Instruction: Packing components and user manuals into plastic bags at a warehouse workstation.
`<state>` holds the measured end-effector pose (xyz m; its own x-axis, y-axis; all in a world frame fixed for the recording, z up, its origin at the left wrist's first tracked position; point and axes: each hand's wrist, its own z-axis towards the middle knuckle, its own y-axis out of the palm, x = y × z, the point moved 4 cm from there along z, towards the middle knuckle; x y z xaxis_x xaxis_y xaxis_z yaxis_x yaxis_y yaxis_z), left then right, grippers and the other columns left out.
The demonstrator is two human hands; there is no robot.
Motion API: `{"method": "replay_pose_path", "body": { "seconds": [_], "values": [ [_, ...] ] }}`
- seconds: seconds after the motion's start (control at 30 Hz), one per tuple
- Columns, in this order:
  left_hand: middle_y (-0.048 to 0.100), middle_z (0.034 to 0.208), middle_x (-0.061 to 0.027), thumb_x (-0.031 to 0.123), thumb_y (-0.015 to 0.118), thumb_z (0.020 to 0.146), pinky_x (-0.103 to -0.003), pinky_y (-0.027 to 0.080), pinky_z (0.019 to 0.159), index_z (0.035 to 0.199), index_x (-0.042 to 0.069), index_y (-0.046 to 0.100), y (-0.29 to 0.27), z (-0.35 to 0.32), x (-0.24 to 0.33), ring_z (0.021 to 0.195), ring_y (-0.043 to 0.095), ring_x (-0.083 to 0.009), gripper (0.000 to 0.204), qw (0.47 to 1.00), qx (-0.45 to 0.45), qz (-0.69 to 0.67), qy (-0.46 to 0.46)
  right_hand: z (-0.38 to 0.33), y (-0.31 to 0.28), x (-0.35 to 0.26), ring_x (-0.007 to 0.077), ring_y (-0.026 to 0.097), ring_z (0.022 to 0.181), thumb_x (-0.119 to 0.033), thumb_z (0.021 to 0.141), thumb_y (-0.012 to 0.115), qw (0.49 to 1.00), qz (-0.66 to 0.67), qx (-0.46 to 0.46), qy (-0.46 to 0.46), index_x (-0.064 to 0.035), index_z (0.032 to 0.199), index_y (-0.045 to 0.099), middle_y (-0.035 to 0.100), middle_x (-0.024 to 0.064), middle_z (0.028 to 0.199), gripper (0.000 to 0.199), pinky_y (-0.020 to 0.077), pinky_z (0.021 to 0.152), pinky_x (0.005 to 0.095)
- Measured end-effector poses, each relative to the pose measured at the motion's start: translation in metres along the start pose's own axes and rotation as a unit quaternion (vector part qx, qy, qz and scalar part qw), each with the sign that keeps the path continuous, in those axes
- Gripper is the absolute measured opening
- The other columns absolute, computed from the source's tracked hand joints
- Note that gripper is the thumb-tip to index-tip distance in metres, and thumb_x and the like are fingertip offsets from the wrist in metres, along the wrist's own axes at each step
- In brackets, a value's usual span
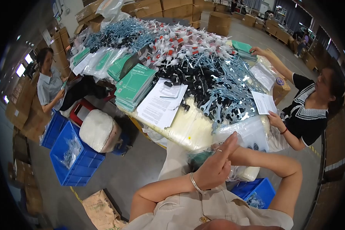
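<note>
My left hand (214, 168) is in front of my body at the table's near edge, a bracelet on its wrist and its fingers pressed together. What it grips, if anything, is hidden. My right hand (237, 154) crosses behind it, so its fingers are out of sight. Beside my hands a clear plastic bag (197, 158) shows something dark green through it. Just beyond, more clear bags (243, 134) lie on the table edge. Open-ended wrenches (234, 84) are heaped past them, next to black parts (188, 78) and white nozzle-tipped pieces, some with red bits (180, 42).
Green booklets (134, 84) and printed sheets (163, 103) lie on the left of the table. A co-worker (314, 96) at the right holds a white sheet (263, 102); another person (51, 84) sits at the left. Blue crates (74, 153) and a wrapped stool (97, 130) stand on the floor.
</note>
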<state>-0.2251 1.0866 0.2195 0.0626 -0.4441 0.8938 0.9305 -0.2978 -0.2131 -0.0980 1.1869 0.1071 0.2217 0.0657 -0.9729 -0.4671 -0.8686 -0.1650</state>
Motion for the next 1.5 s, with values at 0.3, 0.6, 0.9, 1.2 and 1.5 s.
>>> {"method": "replay_pose_path", "body": {
  "seconds": [0.3,0.6,0.9,1.2,1.5],
  "values": [
    [0.021,0.144,-0.0170,-0.008,0.034,0.080,-0.027,0.049,0.063,0.142,0.007,0.013,-0.030,-0.004,0.013,0.067,0.060,-0.0191,0.068,0.976,-0.036,-0.173,-0.129,0.038,0.035,-0.041,0.0294,0.058,0.085,-0.003,0.076,0.050,0.941,-0.311,-0.122,-0.056,0.0011,0.105,0.050,0.058,0.0185,0.094,0.029,0.0465,0.074,0.0364],
    [0.061,0.087,-0.0031,-0.006,0.034,0.080,-0.018,0.041,0.046,0.140,0.004,0.025,-0.096,-0.007,0.038,0.048,0.046,-0.0036,0.062,0.974,0.031,-0.138,-0.179,0.026,0.038,-0.092,0.0275,0.055,0.068,-0.008,0.074,0.049,0.832,-0.527,-0.052,-0.168,-0.0031,0.065,0.048,0.052,0.0141,0.072,0.010,0.0417,0.063,0.0365],
    [0.041,0.133,-0.0135,-0.007,0.031,0.081,-0.021,0.044,0.049,0.140,0.008,0.024,-0.111,0.010,0.064,0.053,0.052,-0.0055,0.062,0.990,-0.024,-0.062,-0.124,0.047,0.053,-0.129,0.0219,0.052,0.057,-0.006,0.076,0.051,0.830,-0.482,-0.018,-0.281,0.0022,0.066,0.050,0.048,0.0071,0.061,0.013,0.0436,0.054,0.0324],
    [0.041,0.135,-0.0109,-0.004,0.035,0.084,-0.018,0.040,0.045,0.140,0.006,0.023,-0.135,-0.019,0.025,0.048,0.045,-0.0036,0.059,0.973,0.044,-0.130,-0.188,0.102,-0.027,-0.223,0.0149,0.061,0.068,-0.010,0.082,0.056,0.974,-0.180,-0.133,0.029,-0.0010,0.089,0.059,0.061,0.0046,0.074,0.012,0.0474,0.060,0.0258],
    [0.042,0.134,-0.0046,-0.005,0.030,0.086,-0.019,0.041,0.046,0.142,0.009,0.017,-0.111,-0.010,0.007,0.050,0.045,-0.0041,0.060,0.938,-0.038,-0.249,-0.238,0.287,-0.215,-0.155,0.0328,0.045,0.115,-0.029,0.073,0.068,0.710,-0.618,0.326,-0.086,-0.0108,0.123,0.046,0.045,0.0176,0.126,0.058,0.0390,0.093,0.0432]
  ]
}}
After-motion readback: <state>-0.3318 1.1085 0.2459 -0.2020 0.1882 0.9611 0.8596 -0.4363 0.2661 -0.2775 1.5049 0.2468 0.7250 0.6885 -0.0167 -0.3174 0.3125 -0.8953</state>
